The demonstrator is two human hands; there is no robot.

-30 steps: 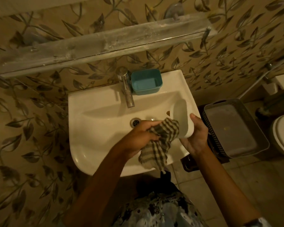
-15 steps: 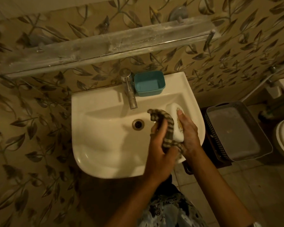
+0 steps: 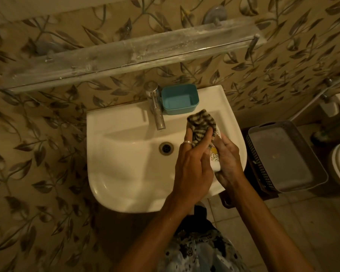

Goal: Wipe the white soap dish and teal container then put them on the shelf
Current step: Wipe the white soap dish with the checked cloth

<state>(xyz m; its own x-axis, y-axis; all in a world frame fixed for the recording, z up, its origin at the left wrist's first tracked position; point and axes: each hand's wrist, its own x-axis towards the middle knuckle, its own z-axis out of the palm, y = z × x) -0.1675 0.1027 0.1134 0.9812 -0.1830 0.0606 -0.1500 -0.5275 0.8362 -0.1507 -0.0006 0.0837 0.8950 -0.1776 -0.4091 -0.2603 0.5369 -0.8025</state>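
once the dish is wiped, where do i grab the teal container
Probably its right-hand rim, from above and the right: the teal container stands open side up, with the tap close on its left and the wall behind.

Over the right side of the sink [image 3: 126, 163], the right hand [image 3: 229, 163] grips the white dish [image 3: 215, 160] on edge. The left hand [image 3: 192, 165], a ring on one finger, pinches a striped cloth [image 3: 201, 122] against the dish's upper end. The teal container [image 3: 180, 100] sits on the sink's back rim, just beside the tap [image 3: 155, 108]. A dusty shelf [image 3: 126, 55] runs along the leaf-patterned wall above. A grey basket [image 3: 286, 158] stands right of the sink.
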